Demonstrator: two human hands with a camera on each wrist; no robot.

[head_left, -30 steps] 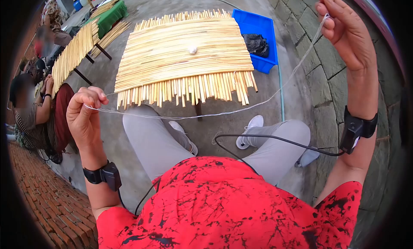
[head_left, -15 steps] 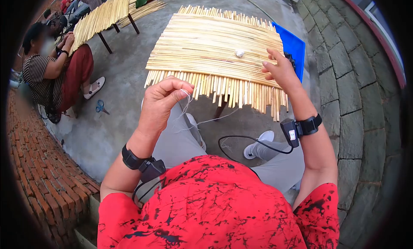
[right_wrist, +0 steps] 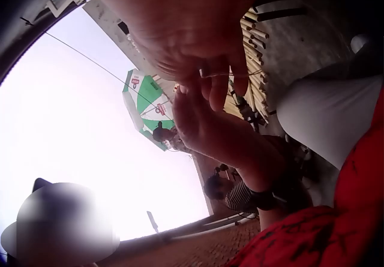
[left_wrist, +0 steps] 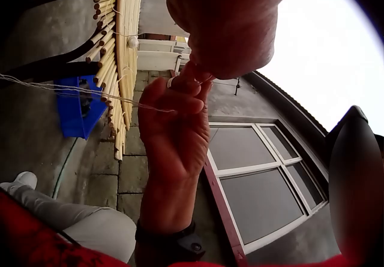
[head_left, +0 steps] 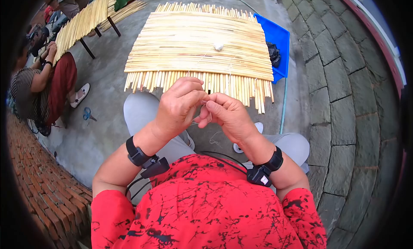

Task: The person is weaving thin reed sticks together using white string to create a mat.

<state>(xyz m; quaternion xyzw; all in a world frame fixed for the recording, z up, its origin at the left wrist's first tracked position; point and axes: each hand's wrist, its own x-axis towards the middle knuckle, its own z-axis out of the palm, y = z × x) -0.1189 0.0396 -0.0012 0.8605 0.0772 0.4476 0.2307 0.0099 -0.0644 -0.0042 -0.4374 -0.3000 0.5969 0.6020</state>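
Observation:
Both hands meet in front of the near edge of a layered mat of pale reed stalks (head_left: 193, 36). The left hand (head_left: 183, 102) pinches thin white string between thumb and fingertips. Right against it, the right hand (head_left: 230, 118) pinches the string too, thumb against forefinger. In the left wrist view, strands of the string (left_wrist: 78, 90) run across to the right hand (left_wrist: 173, 132), over its curled fingers. The fingertips hide the spot where the strands come together. A small white ball of string (head_left: 218, 47) lies on top of the mat.
A blue plastic bin (head_left: 275, 38) with a black bag stands right of the mat. Scissors (head_left: 89, 114) lie on the concrete floor at left. Beyond them, a seated person (head_left: 41, 87) works at another reed mat (head_left: 84, 23). A stone-block wall (head_left: 333, 90) runs along the right.
The hands were spread wide with the string stretched between them. The right hand then let go and reached to the mat's right side; now it has come back to the left hand, gripping string.

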